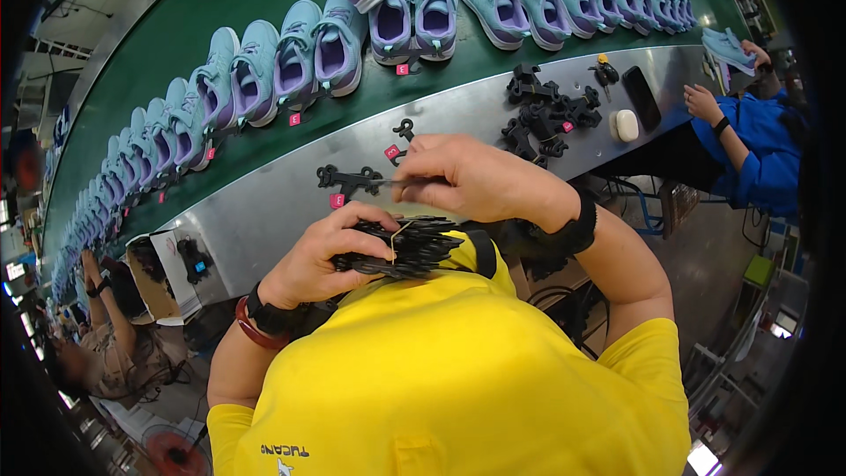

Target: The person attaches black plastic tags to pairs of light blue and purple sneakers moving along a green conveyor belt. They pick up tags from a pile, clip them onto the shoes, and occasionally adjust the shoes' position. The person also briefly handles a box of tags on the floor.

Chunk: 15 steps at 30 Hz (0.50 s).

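Note:
My left hand (pixel 328 251) is closed around a thick bundle of flat black plastic hangers (pixel 423 247), held close to my yellow shirt. A tan rubber band (pixel 399 234) crosses the bundle. Just above it, my right hand (pixel 467 174) pinches a thin dark strip, which seems to be the stem of a black plastic hanger (pixel 351 179). That hanger's hooked end reaches left over the metal ledge, beside a pink tag (pixel 337 201). Beyond my right fingers another black hanger (pixel 404 130) lies near a second pink tag (pixel 393 153).
Teal and purple shoes (pixel 339 44) stand in a long row on the green belt (pixel 264 154). On the metal ledge (pixel 256 211) are a pile of black hangers (pixel 538 115), keys (pixel 605 73), a phone (pixel 641 97) and a white case (pixel 626 125). Co-workers sit on both sides.

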Motion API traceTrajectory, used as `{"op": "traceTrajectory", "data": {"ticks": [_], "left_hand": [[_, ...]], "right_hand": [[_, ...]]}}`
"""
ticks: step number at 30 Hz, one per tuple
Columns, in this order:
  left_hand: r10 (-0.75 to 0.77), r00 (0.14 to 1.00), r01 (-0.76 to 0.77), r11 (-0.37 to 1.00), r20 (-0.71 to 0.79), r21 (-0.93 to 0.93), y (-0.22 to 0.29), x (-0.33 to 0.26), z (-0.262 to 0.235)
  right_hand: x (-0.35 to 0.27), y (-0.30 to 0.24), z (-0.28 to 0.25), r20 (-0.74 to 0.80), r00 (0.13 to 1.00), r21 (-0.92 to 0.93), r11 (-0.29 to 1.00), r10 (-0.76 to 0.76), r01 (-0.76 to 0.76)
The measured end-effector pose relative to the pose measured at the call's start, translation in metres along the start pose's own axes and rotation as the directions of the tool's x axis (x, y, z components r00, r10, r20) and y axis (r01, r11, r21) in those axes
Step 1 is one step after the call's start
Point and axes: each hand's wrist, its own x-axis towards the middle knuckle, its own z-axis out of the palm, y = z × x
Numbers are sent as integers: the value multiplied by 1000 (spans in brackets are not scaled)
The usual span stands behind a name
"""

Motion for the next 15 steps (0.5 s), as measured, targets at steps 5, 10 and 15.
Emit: {"op": "traceTrajectory", "data": {"ticks": [5,10,15], "left_hand": [[-41,999,41,999,-10,-10,2,7,1],[-54,998,53,998,-39,-25,-3,9,4],[-112,993,112,994,-25,-19,-4,11,5]], "right_hand": [[1,-7,-7,133,987,-32,996,90,-87],[1,-4,-6,226,968,-29,994,107,-103],[6,-4,-11,336,917,59,967,215,-248]]}}
